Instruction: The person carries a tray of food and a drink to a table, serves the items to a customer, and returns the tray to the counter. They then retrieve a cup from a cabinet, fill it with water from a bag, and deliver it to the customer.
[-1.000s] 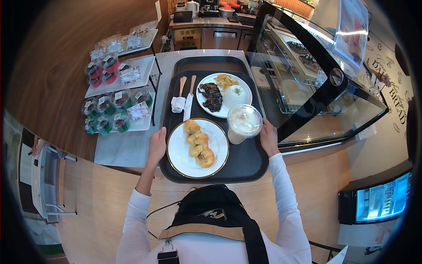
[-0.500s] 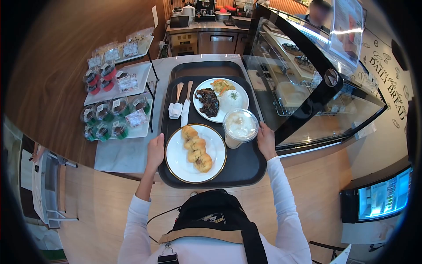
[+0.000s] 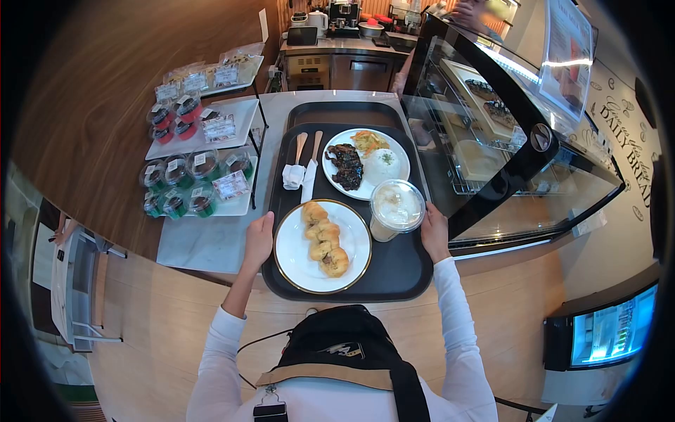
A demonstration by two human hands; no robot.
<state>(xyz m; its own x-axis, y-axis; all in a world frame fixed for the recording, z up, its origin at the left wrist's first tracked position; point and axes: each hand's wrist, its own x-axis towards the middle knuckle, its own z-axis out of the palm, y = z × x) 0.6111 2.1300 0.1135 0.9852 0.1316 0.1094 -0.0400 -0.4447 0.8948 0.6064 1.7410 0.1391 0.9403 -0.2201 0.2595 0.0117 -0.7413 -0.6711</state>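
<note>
My left hand [image 3: 259, 243] grips the left edge of a dark serving tray [image 3: 394, 271], and my right hand [image 3: 434, 231] holds its right edge. The fingers of both are partly hidden at the rim. Near the front of the tray, a gold-rimmed white plate [image 3: 292, 257] bears a knobbly bread roll [image 3: 325, 239]. Behind it, a second plate [image 3: 357, 193] carries dark glazed meat [image 3: 346, 167], white rice [image 3: 382, 164] and shredded vegetables [image 3: 368, 142]. A lidded iced drink [image 3: 396, 208] stands by my right hand. Wrapped cutlery [image 3: 309, 172] and a folded napkin [image 3: 293, 176] lie at the back left.
Another dark tray [image 3: 343, 110] lies behind on the marble counter [image 3: 197, 243]. A tiered stand [image 3: 242, 204] of packaged desserts is on the left. A glass display case [image 3: 485, 165] borders the right. Another person's hand [image 3: 467, 14] shows beyond it. A lit fridge [image 3: 612, 327] is lower right.
The view has shifted slightly, so the counter, stand and tray appear farther right. Both hands keep their hold on the tray. The person behind the case has moved.
</note>
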